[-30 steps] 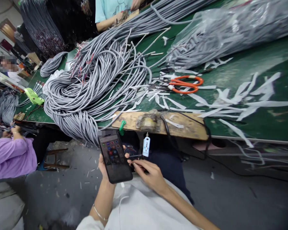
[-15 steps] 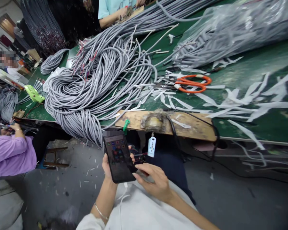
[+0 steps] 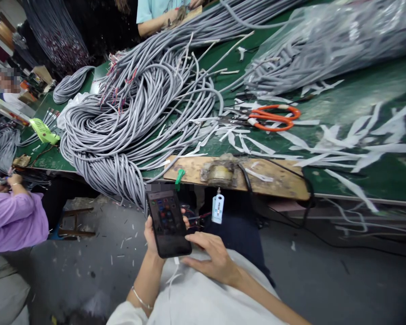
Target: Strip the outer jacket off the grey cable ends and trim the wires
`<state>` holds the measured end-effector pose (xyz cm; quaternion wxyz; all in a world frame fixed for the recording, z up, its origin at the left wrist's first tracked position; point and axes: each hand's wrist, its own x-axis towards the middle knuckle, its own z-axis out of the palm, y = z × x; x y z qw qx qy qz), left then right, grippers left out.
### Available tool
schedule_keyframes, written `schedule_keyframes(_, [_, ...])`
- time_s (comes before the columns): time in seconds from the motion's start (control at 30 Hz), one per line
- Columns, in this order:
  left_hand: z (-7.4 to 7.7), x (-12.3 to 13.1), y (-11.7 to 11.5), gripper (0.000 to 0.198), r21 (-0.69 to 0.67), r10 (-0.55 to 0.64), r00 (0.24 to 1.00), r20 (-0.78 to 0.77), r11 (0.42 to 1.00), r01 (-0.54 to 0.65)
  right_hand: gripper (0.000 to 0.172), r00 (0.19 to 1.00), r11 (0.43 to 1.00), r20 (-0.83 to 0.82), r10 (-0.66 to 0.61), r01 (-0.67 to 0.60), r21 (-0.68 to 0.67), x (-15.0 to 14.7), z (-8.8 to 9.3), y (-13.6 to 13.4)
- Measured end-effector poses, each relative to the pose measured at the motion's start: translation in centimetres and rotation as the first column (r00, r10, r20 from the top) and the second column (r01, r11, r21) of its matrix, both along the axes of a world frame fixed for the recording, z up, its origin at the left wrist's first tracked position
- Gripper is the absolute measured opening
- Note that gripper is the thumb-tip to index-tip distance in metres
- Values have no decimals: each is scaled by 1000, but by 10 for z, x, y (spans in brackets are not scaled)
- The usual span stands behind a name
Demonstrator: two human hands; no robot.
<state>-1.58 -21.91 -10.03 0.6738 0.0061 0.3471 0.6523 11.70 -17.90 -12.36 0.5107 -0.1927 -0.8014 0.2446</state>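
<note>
A black smartphone (image 3: 168, 223), its dim screen showing rows of app icons, rests in my left hand (image 3: 151, 237), whose fingers wrap round its edges. From the phone's lower end hangs a white cable (image 3: 173, 276). My right hand (image 3: 213, 257) is at the phone's lower right side, thumb and fingers apart, holding nothing; whether a fingertip touches the phone I cannot tell. Just beyond, a wooden board (image 3: 274, 180) with a worn metal fitting (image 3: 221, 173) sits at the table edge, and a light-blue tag (image 3: 218, 208) dangles below it.
Grey cables (image 3: 122, 117) pile on the green table (image 3: 358, 95), some hanging over its edge. Orange-handled scissors (image 3: 274, 118) lie among white strips (image 3: 352, 131). Bagged cables (image 3: 307, 54) lie at back right. A co-worker in purple (image 3: 16, 221) is at left, another's arm (image 3: 155, 25) across the table.
My right hand has shifted slightly left, closer to the phone's lower edge. The phone stays in my left hand. The blue tag has swung a little, and the view has shifted slightly.
</note>
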Motion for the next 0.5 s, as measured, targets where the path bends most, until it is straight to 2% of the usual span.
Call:
schedule_keyframes(0.13, [-1,-3,-4,69,-32,-29,1000,10,999,30,15,995,994,-26,-94,93,-62,1,-17,-3])
schedule_keyframes(0.2, [-1,-4,-6,67,-41,-18,1000,5,999,18,11,990,976,-17,-139,135,-170,1,-32,-4])
schedule_keyframes(0.27, [0,-6,-8,65,-55,16,1000,1,998,-16,11,988,934,72,-135,151,-323,0,-47,-4])
schedule_keyframes(0.3, [0,-7,-8,65,-73,28,1000,-3,997,-29,13,984,906,161,-80,139,-399,-1,-54,-3])
schedule_keyframes(0.33, [0,-9,-9,65,-100,35,999,-16,994,-37,16,959,879,281,28,110,-464,-3,-60,-2])
schedule_keyframes(0.37, [1,-10,-10,65,-133,30,999,-45,990,-36,20,900,854,403,168,71,-515,-6,-64,-1])
schedule_keyframes(0.43, [1,-16,-16,65,-200,-13,992,-122,980,-12,22,705,819,575,415,-14,-574,-14,-67,-1])
schedule_keyframes(0.47, [1,-19,-21,64,-229,-47,985,-166,973,8,21,613,806,617,494,-57,-588,-19,-67,-2])
schedule_keyframes(0.5, [0,-23,-28,62,-257,-92,974,-208,966,36,18,563,798,629,536,-94,-595,-25,-66,-3])
